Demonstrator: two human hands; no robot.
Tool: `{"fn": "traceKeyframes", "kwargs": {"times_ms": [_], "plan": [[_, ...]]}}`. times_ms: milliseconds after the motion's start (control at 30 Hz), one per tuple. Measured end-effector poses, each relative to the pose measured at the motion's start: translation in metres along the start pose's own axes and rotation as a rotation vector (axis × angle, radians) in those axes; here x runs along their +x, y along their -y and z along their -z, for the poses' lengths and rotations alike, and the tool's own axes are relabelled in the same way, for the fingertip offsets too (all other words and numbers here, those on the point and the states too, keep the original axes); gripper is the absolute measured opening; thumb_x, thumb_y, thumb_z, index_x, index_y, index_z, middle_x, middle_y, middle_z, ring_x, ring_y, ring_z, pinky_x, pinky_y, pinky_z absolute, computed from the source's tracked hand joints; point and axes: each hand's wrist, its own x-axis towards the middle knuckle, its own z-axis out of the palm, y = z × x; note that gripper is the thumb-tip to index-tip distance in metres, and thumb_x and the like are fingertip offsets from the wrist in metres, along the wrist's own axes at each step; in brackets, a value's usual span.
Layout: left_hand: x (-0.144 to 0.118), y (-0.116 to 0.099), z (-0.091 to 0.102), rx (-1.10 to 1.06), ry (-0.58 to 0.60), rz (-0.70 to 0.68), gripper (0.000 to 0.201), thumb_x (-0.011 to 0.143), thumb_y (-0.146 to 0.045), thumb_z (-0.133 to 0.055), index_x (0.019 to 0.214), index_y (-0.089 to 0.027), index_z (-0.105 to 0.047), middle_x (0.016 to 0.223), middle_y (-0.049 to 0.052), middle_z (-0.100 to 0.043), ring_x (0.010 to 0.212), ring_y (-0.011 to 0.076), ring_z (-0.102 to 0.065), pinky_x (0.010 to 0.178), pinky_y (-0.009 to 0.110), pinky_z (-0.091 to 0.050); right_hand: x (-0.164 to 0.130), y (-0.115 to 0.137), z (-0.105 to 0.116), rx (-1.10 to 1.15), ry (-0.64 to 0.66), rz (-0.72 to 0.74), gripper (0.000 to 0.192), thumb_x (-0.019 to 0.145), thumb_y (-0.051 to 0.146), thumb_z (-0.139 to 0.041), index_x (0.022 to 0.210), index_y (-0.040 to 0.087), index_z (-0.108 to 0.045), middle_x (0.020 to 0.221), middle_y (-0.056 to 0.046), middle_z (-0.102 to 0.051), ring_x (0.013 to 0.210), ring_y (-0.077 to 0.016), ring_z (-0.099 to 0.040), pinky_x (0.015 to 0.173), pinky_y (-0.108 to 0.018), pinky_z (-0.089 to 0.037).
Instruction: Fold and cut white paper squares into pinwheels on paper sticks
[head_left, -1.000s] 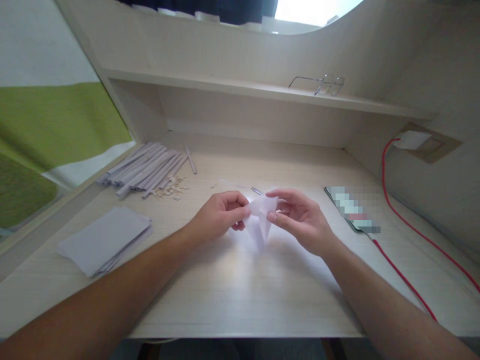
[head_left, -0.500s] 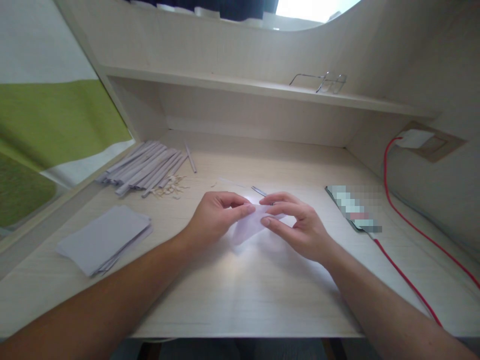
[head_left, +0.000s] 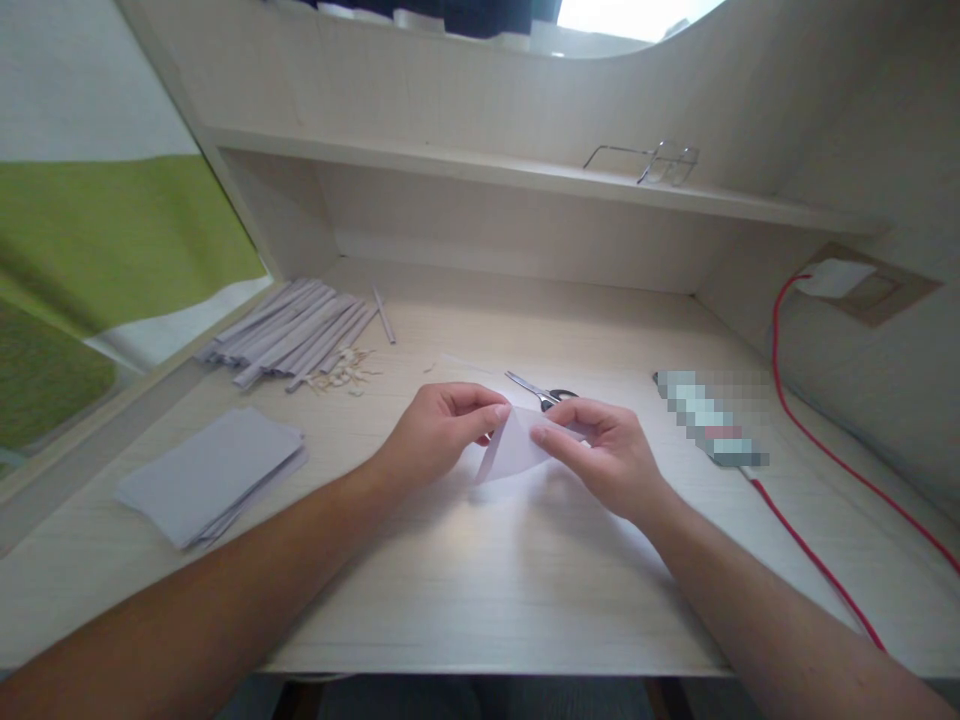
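Observation:
Between my hands is a small sheet of white paper (head_left: 517, 448), held just above the desk and partly bent over. My left hand (head_left: 454, 425) pinches its upper left corner between thumb and fingers. The paper's right side is gripped by my right hand (head_left: 604, 450), thumb in front and fingers behind. Just beyond the sheet lie scissors (head_left: 531, 386), their blades pointing left and the dark handles close to my right fingers. To the left rests a stack of white paper sheets (head_left: 210, 470). Behind it is a pile of rolled paper tubes (head_left: 292, 325).
Pale, thin scraps (head_left: 349, 372) lie beside the tubes, with one loose tube (head_left: 384, 315) behind them. A phone (head_left: 705, 420) on the right connects to a red cable (head_left: 817, 565). Glasses (head_left: 667, 165) sit on the shelf (head_left: 450, 162); a white plug (head_left: 836, 278) is at the right wall.
My right fingers have closed down onto the paper's right side, uncovering the scissors' handles. The paper now shows a pointed, bent-over shape. My left hand keeps its pinch.

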Motion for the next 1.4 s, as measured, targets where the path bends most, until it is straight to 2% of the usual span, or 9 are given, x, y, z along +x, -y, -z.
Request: {"fn": "traceKeyframes", "kwargs": {"times_ms": [200, 400, 600, 1000, 1267, 1333, 1400], "plan": [[0.0001, 0.0014, 0.0008, -0.009, 0.022, -0.001, 0.016, 0.078, -0.03, -0.075, 0.084, -0.017, -0.082, 0.081, 0.005, -0.078, 0.074, 0.0183, -0.068, 0.07, 0.029, -0.055, -0.0002, -0.0001, -0.0009, -0.004, -0.033, -0.007, 0.021, 0.086, 0.036, -0.075, 0.073, 0.02, -0.069, 0.07, -0.001, -0.066, 0.064, -0.0166, -0.058, 0.059, -0.029, -0.041], [-0.0041, 0.0008, -0.0012, 0.182, -0.064, -0.058, 0.02, 0.078, -0.033, -0.08, 0.088, -0.016, -0.082, 0.088, 0.006, -0.08, 0.079, 0.0198, -0.07, 0.072, 0.029, -0.052, 0.001, 0.0001, -0.002, -0.018, -0.023, -0.009, 0.024, 0.088, 0.038, -0.074, 0.073, 0.02, -0.07, 0.067, -0.001, -0.066, 0.062, -0.0157, -0.057, 0.058, -0.028, -0.041], [-0.0069, -0.0013, -0.0036, 0.279, -0.095, -0.075, 0.017, 0.081, -0.033, -0.078, 0.086, -0.017, -0.081, 0.087, 0.005, -0.08, 0.079, 0.019, -0.069, 0.07, 0.028, -0.049, -0.0004, 0.0004, -0.003, -0.056, -0.008, -0.005, 0.025, 0.09, 0.04, -0.074, 0.075, 0.02, -0.071, 0.067, -0.001, -0.068, 0.062, -0.0164, -0.059, 0.059, -0.029, -0.042], [-0.0068, -0.0053, -0.004, 0.306, -0.061, -0.126, 0.016, 0.086, -0.029, -0.071, 0.078, -0.016, -0.078, 0.077, 0.002, -0.075, 0.071, 0.015, -0.064, 0.066, 0.025, -0.046, -0.0009, 0.0005, -0.0031, -0.067, 0.008, 0.036, 0.026, 0.092, 0.038, -0.072, 0.075, 0.019, -0.07, 0.066, 0.001, -0.066, 0.06, -0.0134, -0.057, 0.056, -0.026, -0.04], [-0.008, -0.0021, -0.004, 0.254, -0.041, -0.093, 0.017, 0.083, -0.031, -0.074, 0.08, -0.015, -0.077, 0.078, 0.004, -0.074, 0.07, 0.0156, -0.063, 0.064, 0.025, -0.046, -0.0024, 0.0014, -0.0046, -0.066, 0.007, 0.03, 0.026, 0.091, 0.038, -0.073, 0.073, 0.019, -0.069, 0.064, 0.001, -0.065, 0.058, -0.0128, -0.056, 0.054, -0.026, -0.04], [-0.008, -0.0008, -0.0037, 0.245, -0.042, -0.094, 0.017, 0.083, -0.031, -0.074, 0.081, -0.014, -0.077, 0.078, 0.004, -0.073, 0.07, 0.0157, -0.063, 0.063, 0.025, -0.046, -0.0021, 0.0014, -0.0053, -0.016, -0.009, 0.018, 0.024, 0.089, 0.038, -0.076, 0.075, 0.019, -0.069, 0.067, 0.0, -0.067, 0.059, -0.0134, -0.059, 0.054, -0.026, -0.043], [-0.0075, -0.0002, -0.0035, 0.238, -0.051, -0.118, 0.017, 0.084, -0.031, -0.073, 0.08, -0.014, -0.076, 0.077, 0.003, -0.072, 0.07, 0.015, -0.061, 0.063, 0.025, -0.046, -0.0009, 0.0006, -0.0053, 0.115, -0.02, -0.028, 0.022, 0.085, 0.038, -0.08, 0.087, 0.02, -0.069, 0.074, -0.001, -0.072, 0.061, -0.0155, -0.065, 0.056, -0.027, -0.048]]}}
